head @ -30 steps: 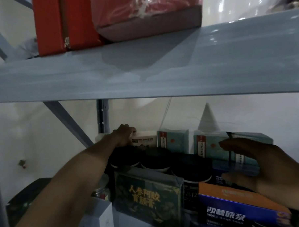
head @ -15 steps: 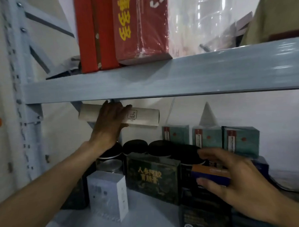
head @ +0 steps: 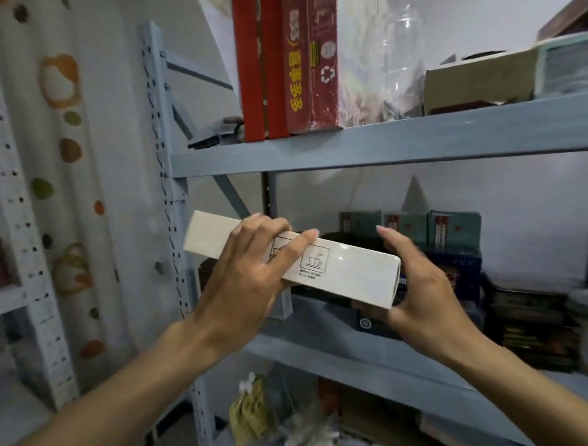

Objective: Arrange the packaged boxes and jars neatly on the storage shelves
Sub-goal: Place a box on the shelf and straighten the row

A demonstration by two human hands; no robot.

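Shelving (head: 383, 144) of blue-grey steel stands against a pale wall (head: 506, 186) beside a spotted curtain (head: 67, 165). Left grip (head: 245, 285) clasps the long white box (head: 348, 271) before the middle shelf (head: 325, 351), right grip (head: 420, 295) holding its end.

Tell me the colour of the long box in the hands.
The long box is white, with a small black cup drawing on its side; head view.

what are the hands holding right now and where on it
A long white box. The left hand grips it around the middle, fingers over the top face; the right hand cups its right end from below.
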